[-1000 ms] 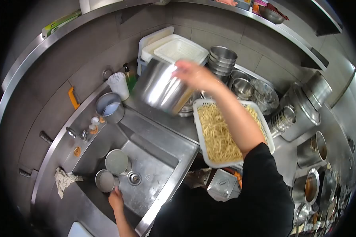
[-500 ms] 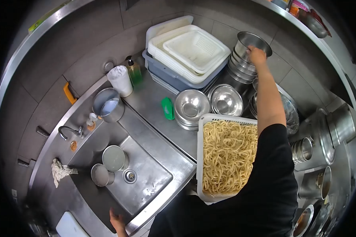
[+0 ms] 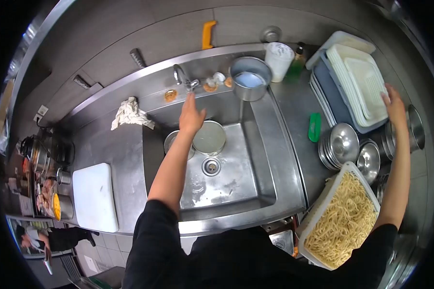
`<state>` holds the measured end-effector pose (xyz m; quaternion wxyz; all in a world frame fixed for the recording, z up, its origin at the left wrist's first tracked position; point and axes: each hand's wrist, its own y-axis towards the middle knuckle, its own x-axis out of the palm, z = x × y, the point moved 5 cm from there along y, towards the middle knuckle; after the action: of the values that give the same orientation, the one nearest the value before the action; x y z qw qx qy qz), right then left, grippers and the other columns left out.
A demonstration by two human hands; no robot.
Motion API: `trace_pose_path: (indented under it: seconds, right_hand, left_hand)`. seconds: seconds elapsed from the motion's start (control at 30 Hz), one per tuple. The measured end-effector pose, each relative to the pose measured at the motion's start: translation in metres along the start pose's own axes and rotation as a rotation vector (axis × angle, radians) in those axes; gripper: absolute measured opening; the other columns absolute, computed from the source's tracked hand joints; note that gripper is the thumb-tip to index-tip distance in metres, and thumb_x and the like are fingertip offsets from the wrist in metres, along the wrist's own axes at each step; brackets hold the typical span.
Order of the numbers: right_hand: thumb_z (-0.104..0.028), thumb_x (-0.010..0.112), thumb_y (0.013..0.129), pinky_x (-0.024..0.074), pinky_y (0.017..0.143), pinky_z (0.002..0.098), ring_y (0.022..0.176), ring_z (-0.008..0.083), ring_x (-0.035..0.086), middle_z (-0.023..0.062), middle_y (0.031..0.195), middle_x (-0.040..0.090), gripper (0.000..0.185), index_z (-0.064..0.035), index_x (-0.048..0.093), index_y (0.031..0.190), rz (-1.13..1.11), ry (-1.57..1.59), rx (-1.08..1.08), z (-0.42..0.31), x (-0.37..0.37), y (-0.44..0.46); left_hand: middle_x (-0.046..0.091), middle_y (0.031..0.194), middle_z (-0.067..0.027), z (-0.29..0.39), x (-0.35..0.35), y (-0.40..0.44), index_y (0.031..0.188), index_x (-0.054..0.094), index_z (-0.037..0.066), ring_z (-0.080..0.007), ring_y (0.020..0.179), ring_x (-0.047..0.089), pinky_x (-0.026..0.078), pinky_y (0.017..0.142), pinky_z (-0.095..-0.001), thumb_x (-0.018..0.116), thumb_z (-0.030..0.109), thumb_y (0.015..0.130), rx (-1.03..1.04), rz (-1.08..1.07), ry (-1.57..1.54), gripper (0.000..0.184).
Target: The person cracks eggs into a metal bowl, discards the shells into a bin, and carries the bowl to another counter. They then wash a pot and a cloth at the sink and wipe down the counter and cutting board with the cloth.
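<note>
Left hand (image 3: 192,116) at the faucet (image 3: 179,73); right hand (image 3: 395,107) beside the white baskets (image 3: 371,84)

The faucet is mounted at the back edge of the sink (image 3: 229,192), behind its left half. Its arched spout is set toward the left of the view and its body toward the lower right, so that the long axis is slanted from upper left to lower right. A bright, curved metal surface is presented. The left hand is raised over the sink, its fingers extended together and pointed at the faucet's body, the thumb set apart; the grip is wide and unloaded. Whether the faucet is touched cannot be told.

The white baskets are nested in a blue-grey tub (image 3: 338,96) on the right-hand counter (image 3: 295,108). Their long axis is slanted steeply from upper left to lower right, and their mouths are turned upward. Off-white walls and rounded corners are noted. The right hand is extended over a stack of deep metal pots (image 3: 416,126), its fingertips at the baskets' edge. Its fingers are loosely parted; contact cannot be confirmed.

In the sink, two round containers (image 3: 210,139) are stood side by side, one being partly covered by the left forearm. Pale noodles (image 3: 342,221) are held in a white crate (image 3: 317,206) at lower right.
</note>
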<state>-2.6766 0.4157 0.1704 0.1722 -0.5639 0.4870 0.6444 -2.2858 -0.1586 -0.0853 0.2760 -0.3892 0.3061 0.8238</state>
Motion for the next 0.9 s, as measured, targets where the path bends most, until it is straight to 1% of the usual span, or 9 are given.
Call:
trace_pose_path:
  seconds: [0.1, 0.2, 0.3, 0.4, 0.53, 0.63, 0.7, 0.73, 0.9]
  right_hand:
    - [-0.019, 0.066, 0.093, 0.0466, 0.098, 0.0378, 0.115, 0.0309, 0.061, 0.0158, 0.128, 0.062, 0.041, -0.0084, 0.058, 0.132, -0.071, 0.164, -0.247, -0.166, 0.021, -0.022]
    - [-0.022, 0.066, 0.092, 0.0451, 0.101, 0.0392, 0.119, 0.0338, 0.058, 0.0167, 0.128, 0.061, 0.040, -0.0054, 0.059, 0.128, -0.192, 0.340, -0.432, -0.310, 0.058, -0.048]
    - [-0.030, 0.066, 0.092, 0.0452, 0.101, 0.0390, 0.121, 0.0330, 0.056, 0.0165, 0.128, 0.060, 0.043, -0.0086, 0.059, 0.129, -0.381, 0.637, -0.463, -0.411, 0.129, -0.070]
    - [-0.037, 0.066, 0.093, 0.0474, 0.095, 0.0372, 0.118, 0.0258, 0.057, 0.0146, 0.129, 0.058, 0.051, -0.0078, 0.055, 0.134, -0.605, 0.974, -0.225, -0.496, 0.231, -0.088]
    - [-0.047, 0.057, 0.097, 0.0514, 0.084, 0.0334, 0.100, 0.0231, 0.064, 0.0119, 0.112, 0.065, 0.050, -0.0056, 0.061, 0.125, -0.672, 1.508, 0.412, -0.573, 0.363, -0.092]
    - [-0.050, 0.053, 0.098, 0.0533, 0.075, 0.0351, 0.088, 0.0220, 0.066, 0.0090, 0.096, 0.067, 0.045, -0.0082, 0.065, 0.109, -1.857, 2.640, -0.221, -0.618, 0.421, -0.096]
    - [-0.049, 0.052, 0.099, 0.0544, 0.071, 0.0392, 0.083, 0.0225, 0.065, 0.0083, 0.092, 0.067, 0.043, -0.0081, 0.064, 0.101, -1.336, 2.235, 0.466, -0.636, 0.430, -0.102]
    - [-0.048, 0.052, 0.099, 0.0551, 0.069, 0.0413, 0.082, 0.0232, 0.065, 0.0083, 0.091, 0.067, 0.042, -0.0078, 0.064, 0.099, -1.031, 1.999, 0.726, -0.646, 0.411, -0.112]
    - [-0.033, 0.056, 0.100, 0.0556, 0.064, 0.0422, 0.080, 0.0219, 0.066, 0.0084, 0.089, 0.067, 0.028, -0.0058, 0.063, 0.102, -0.770, 1.909, 0.902, -0.648, 0.419, -0.117]
  left_hand:
    - [0.031, 0.157, -0.0161, -0.008, 0.026, 0.057, 0.149, 0.032, 0.004, -0.0317, 0.144, 0.032, 0.031, 0.117, -0.0397, 0.072, 0.027, 0.085, 0.189, 0.033, 0.144, 0.079]
    - [0.027, 0.159, -0.0164, -0.022, 0.067, 0.069, 0.148, 0.035, 0.005, -0.0331, 0.146, 0.027, 0.029, 0.118, -0.0404, 0.071, 0.029, 0.084, 0.272, -0.333, 0.277, 0.077]
    - [0.048, 0.146, -0.0174, -0.027, 0.069, 0.070, 0.142, 0.046, 0.006, -0.0329, 0.135, 0.045, 0.038, 0.112, -0.0404, 0.066, 0.033, 0.090, 0.241, -0.306, 0.062, 0.062]
    - [0.070, 0.085, -0.0073, -0.049, 0.055, 0.070, 0.099, 0.065, 0.005, -0.0198, 0.078, 0.069, 0.057, 0.067, -0.0359, 0.055, 0.038, 0.098, -0.363, -0.321, -0.892, 0.034]
    - [0.059, 0.059, -0.0058, -0.055, 0.033, 0.049, 0.069, 0.056, 0.008, -0.0161, 0.043, 0.055, 0.044, 0.039, -0.0297, 0.052, 0.050, 0.098, -0.636, -0.256, -1.486, 0.051]
    - [0.056, 0.053, -0.0059, -0.057, 0.016, 0.041, 0.064, 0.055, 0.007, -0.0150, 0.035, 0.049, 0.038, 0.035, -0.0297, 0.050, 0.058, 0.097, -0.615, -0.173, -1.230, 0.061]
    - [0.067, 0.071, -0.0218, -0.081, 0.030, 0.047, 0.073, 0.066, -0.001, -0.0386, 0.070, 0.068, 0.053, 0.068, -0.0467, 0.051, 0.052, 0.098, -0.477, 0.017, -0.843, 0.060]
    - [0.066, 0.073, -0.0221, -0.080, 0.025, 0.045, 0.075, 0.065, -0.002, -0.0381, 0.072, 0.067, 0.052, 0.070, -0.0460, 0.050, 0.050, 0.099, -0.431, 0.095, -0.695, 0.059]
    - [0.067, 0.085, -0.0238, -0.091, 0.003, 0.036, 0.083, 0.065, -0.001, -0.0427, 0.081, 0.065, 0.051, 0.078, -0.0473, 0.055, 0.036, 0.097, -0.332, 0.125, -0.497, 0.041]
